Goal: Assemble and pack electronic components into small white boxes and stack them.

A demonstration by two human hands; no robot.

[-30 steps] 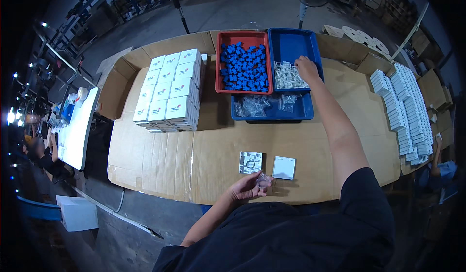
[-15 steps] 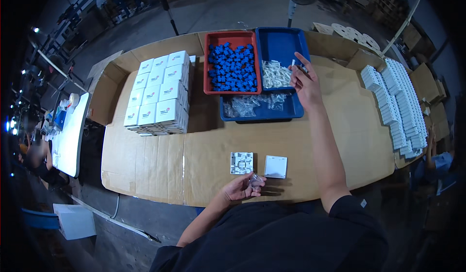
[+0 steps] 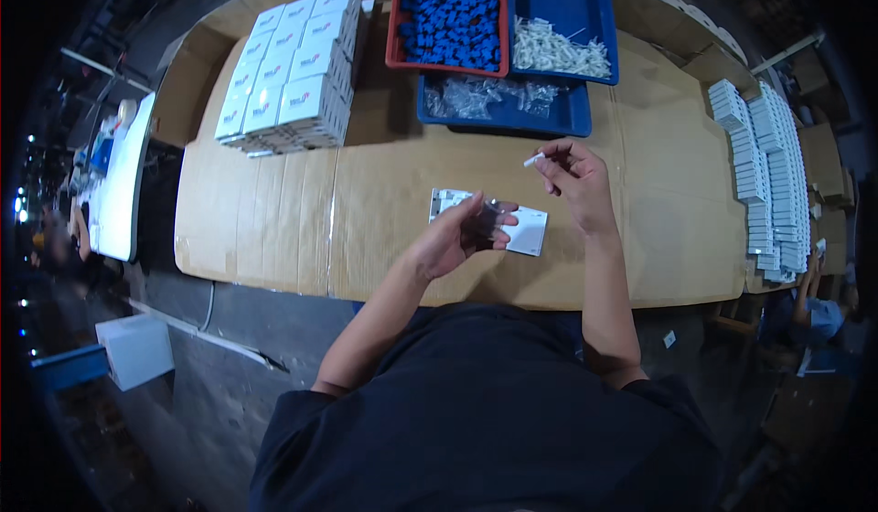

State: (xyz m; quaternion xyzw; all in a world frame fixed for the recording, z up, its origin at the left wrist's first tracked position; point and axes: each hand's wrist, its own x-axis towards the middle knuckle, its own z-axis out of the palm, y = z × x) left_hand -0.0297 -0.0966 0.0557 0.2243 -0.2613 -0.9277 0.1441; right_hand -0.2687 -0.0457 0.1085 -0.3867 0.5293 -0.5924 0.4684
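Observation:
My right hand (image 3: 573,183) hovers over the cardboard-covered table (image 3: 384,210) and pinches a small white plastic part (image 3: 533,159) between its fingertips. My left hand (image 3: 457,235) is raised just left of it and holds a small clear plastic bag (image 3: 494,219). Under and between my hands lie a square white plate (image 3: 528,233) and a square part with a printed face (image 3: 442,203), partly hidden by my left hand.
At the far edge stand a red tray of blue parts (image 3: 450,14), a blue tray of white parts (image 3: 558,48) and a blue tray of clear bags (image 3: 494,101). Stacked white boxes (image 3: 288,73) sit far left. Rows of white plates (image 3: 768,183) line the right side.
My right hand came back from the blue tray toward me with a white part. My left hand rose with the clear bag. The view tilted down, closer to the table.

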